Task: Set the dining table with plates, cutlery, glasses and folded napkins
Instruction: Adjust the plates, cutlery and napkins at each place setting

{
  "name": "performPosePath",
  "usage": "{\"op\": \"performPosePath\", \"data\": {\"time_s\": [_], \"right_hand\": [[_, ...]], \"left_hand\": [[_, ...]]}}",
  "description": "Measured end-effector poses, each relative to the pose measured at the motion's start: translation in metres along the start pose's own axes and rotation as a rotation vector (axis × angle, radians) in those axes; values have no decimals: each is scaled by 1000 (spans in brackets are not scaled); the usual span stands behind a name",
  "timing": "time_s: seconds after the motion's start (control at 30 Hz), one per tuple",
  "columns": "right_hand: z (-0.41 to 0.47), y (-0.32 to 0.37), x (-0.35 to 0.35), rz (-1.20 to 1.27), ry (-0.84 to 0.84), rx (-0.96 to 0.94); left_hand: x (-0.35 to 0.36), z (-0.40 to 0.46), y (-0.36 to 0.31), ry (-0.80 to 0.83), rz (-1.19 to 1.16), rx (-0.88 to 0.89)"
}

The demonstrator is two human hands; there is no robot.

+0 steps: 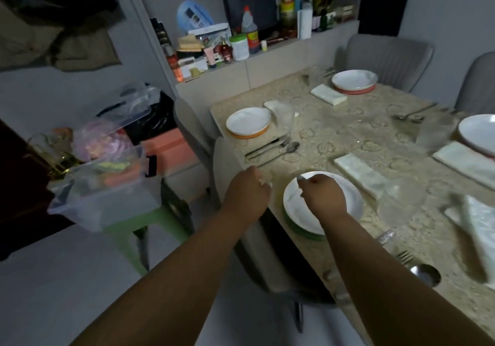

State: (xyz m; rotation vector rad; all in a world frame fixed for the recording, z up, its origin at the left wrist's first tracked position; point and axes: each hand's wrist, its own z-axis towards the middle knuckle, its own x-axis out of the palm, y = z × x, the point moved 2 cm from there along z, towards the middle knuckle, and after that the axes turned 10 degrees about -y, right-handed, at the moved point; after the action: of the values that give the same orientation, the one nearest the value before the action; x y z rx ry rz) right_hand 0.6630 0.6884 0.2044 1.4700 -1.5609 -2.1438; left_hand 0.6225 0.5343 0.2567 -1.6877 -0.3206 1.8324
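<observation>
A white plate [348,198] on a green under-plate sits at the table's near left edge. My right hand [321,194] lies over it, and its curled fingers close on the plate's far left rim. My left hand [250,189] hovers just left of the plate at the table edge with its fingers curled. Blur hides whether the left hand holds anything. Behind the plate lie a folded napkin [361,175] and a clear glass [401,202]. A fork [405,257] and spoon [426,274] lie nearer me.
Further settings stand on the patterned table [348,131]: an orange-rimmed plate [249,121] with cutlery [273,147], a red-rimmed plate [353,80] and a plate at the right edge [479,134]. Grey chairs [388,56] surround it. Clear storage boxes [107,184] sit on a green stool at the left.
</observation>
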Motion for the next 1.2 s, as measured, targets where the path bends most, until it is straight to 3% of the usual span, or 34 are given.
{"op": "performPosePath", "data": {"time_s": [0.37, 0.5, 0.83, 1.0, 1.2], "right_hand": [[51, -40, -10, -96, -221, 335], [50, -51, -13, -210, -258, 430], [17, -67, 9, -179, -472, 853], [-8, -88, 24, -166, -517, 996], [-16, -109, 31, -131, -610, 1125]], "left_hand": [[78, 107, -22, 350, 33, 186], [107, 133, -32, 460, 72, 296], [146, 168, -21, 699, 151, 453], [168, 164, -16, 729, 214, 492], [183, 168, -10, 581, 259, 420]]}}
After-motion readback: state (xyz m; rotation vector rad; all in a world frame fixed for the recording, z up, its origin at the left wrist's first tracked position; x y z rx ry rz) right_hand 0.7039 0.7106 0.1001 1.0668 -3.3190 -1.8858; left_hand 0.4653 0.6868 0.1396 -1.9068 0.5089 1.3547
